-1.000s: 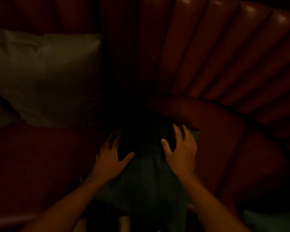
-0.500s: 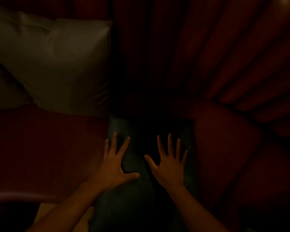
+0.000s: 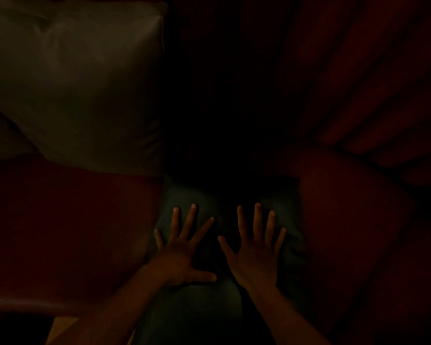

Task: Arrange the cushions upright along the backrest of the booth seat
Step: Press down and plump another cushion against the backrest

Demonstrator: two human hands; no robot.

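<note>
Head view, very dim lighting; detail in the centre of the scene is lost to shadow.

Far left: a pale, smooth-surfaced cushion (image 3: 80,78) stands propped against the backrest (image 3: 358,70) at the back left of the booth seat (image 3: 60,232). Its lower edge meets the red seat surface. Whether it is fully upright or slightly tilted cannot be determined.

Left of centre: the left hand (image 3: 182,255) lies palm down on a dark green cushion (image 3: 192,317). Fingers are straight and spread apart, thumb extended toward the right. No curl or grip is evident; contact is flat.

Centre: the dark green cushion lies on the seat, reaching from the front edge toward the backrest. Its far end fades into shadow, so where it meets the backrest cannot be determined. Its left side sits just beside the lower right corner of the pale cushion; contact between them cannot be confirmed.

Right of centre: the right hand (image 3: 255,255) lies palm down on the same green cushion, close beside the left hand but not touching it. Fingers are straight and splayed, thumb angled toward the left. Nothing is grasped.

Right: the red seat continues to the right of the green cushion, and the padded, vertically ribbed red backrest rises behind it, curving toward the upper right.

Bottom left: a small strip of lighter floor (image 3: 60,329) shows below the front edge of the seat.
</note>
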